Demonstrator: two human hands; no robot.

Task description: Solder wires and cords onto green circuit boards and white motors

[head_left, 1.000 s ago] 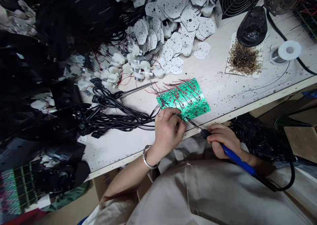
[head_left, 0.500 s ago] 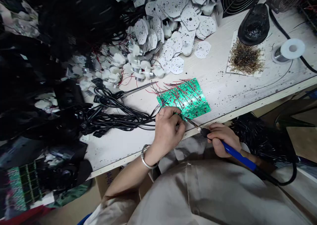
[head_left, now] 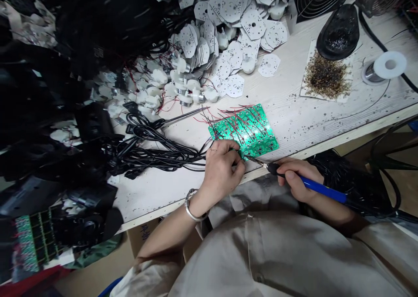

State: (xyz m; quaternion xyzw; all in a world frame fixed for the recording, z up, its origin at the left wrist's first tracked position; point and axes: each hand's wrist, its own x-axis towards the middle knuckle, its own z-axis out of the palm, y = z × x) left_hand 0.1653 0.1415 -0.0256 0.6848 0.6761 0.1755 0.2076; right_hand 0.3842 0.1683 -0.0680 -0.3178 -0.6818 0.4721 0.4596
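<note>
A green circuit board (head_left: pixel 257 133) lies on the white table, with thin red and black wires rising from its upper part. At its lower left edge my left hand (head_left: pixel 224 162) is closed, finger and thumb pinched on a black cable (head_left: pixel 192 158) that runs in from the left; the cable's end is hidden by the fingers. My right hand (head_left: pixel 302 177) grips the blue handle of a soldering iron (head_left: pixel 321 189). The iron's metal tip reaches the board's lower edge, close beside my left fingertips. Whether the tip touches the cable or the board I cannot tell.
Round white boards (head_left: pixel 228 3) and white motor units (head_left: pixel 186 88) are piled behind. At right, a black dish (head_left: pixel 338 33) rests by a card of brown crumbs (head_left: pixel 326 77), near a solder spool (head_left: pixel 388 66). Tangled black cables (head_left: pixel 153 140) lie left; the table edge (head_left: pixel 303 151) runs in front.
My right hand has shifted slightly right, and the soldering iron's handle now lies flatter. Its tip stays near the same board edge. My left hand keeps its pinch, and the view has shifted a little.
</note>
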